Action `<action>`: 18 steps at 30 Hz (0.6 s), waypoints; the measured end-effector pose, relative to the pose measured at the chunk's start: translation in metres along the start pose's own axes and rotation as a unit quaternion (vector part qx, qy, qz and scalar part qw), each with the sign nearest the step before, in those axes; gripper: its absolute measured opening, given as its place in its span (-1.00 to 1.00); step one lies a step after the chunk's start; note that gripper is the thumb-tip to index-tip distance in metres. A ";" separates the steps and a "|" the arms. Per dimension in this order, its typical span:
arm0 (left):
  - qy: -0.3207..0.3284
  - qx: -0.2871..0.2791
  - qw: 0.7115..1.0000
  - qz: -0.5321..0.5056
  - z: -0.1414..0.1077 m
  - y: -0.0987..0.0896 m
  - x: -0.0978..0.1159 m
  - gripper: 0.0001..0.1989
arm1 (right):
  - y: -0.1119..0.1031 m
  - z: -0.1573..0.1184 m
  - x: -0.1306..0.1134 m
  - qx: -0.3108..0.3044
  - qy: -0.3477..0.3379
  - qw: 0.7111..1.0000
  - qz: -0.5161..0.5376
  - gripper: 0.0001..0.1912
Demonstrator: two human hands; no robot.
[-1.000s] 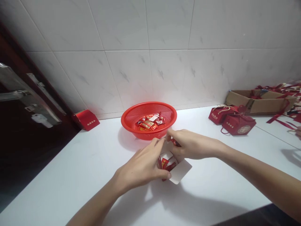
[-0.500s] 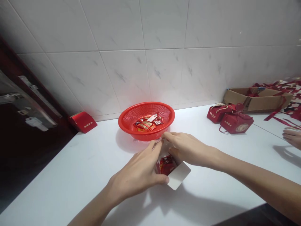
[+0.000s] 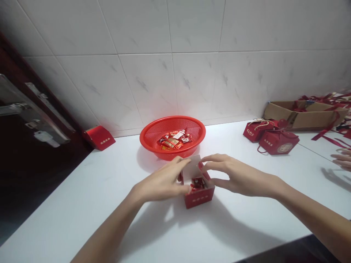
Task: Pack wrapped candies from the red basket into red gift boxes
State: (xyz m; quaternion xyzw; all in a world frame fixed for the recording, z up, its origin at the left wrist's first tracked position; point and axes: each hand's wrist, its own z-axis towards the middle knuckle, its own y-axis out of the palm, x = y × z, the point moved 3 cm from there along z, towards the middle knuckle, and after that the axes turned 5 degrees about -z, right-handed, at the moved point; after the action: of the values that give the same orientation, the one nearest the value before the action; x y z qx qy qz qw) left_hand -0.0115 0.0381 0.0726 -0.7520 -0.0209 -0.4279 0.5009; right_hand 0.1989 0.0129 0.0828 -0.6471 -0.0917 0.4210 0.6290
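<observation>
A small red paper gift box (image 3: 199, 198) stands on the white table with its top open. Wrapped candies (image 3: 197, 183) lie inside it, and a pale inner flap rises at the back. My left hand (image 3: 161, 184) grips the box along its left side, thumb near the front corner and fingers at the back flap. On the right side, my right hand (image 3: 238, 175) has its fingers spread, the tips at the red side flap (image 3: 204, 171). Just behind the box sits a red plastic basket (image 3: 148, 144) holding several wrapped candies (image 3: 174, 140).
Two closed red gift boxes (image 3: 279, 141) stand to the right, by a cardboard box (image 3: 304, 120) with red ribbons. Another red box (image 3: 100, 138) lies at the left edge near a door with keys (image 3: 45, 138). Another person's hand (image 3: 342, 159) shows at far right.
The box's front panel now faces me, where a pale flap stuck out before. My right hand has loosened from its pinch at the top, and its fingers have spread.
</observation>
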 end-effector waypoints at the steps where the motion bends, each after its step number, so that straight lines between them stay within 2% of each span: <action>1: -0.018 0.013 1.000 -0.011 0.006 -0.003 -0.007 -0.36 | 0.003 -0.001 0.006 0.002 0.001 1.000 0.009 -0.79; 3: -0.048 0.035 0.997 -0.054 0.018 -0.008 -0.020 -0.35 | 0.009 -0.001 0.017 0.015 0.005 0.998 0.053 -0.69; 5: -0.067 0.034 0.991 -0.115 0.025 -0.011 -0.025 -0.38 | 0.014 0.001 0.027 0.034 0.022 0.992 0.121 -0.59; 9: -0.043 0.015 0.974 -0.221 0.021 -0.024 -0.020 -0.47 | 0.018 0.007 0.038 0.100 0.077 0.958 0.257 -0.44; 11: -0.012 0.039 0.970 -0.238 0.014 -0.043 -0.017 -0.55 | 0.015 0.009 0.038 0.144 0.083 0.939 0.302 -0.42; 14: 0.005 0.112 0.964 -0.241 0.005 -0.083 -0.014 -0.65 | 0.008 0.014 0.038 0.183 0.086 0.911 0.359 -0.46; 18: -0.007 0.220 0.954 -0.202 0.000 -0.135 -0.004 -0.59 | 0.002 0.017 0.040 0.212 0.105 0.882 0.407 -0.53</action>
State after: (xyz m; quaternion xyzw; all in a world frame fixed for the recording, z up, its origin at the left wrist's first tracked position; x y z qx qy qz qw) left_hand -0.0765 0.1069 0.1689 -0.6060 -0.2692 -0.4998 0.5572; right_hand 0.2124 0.0508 0.0661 -0.5191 0.3379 0.5792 0.5300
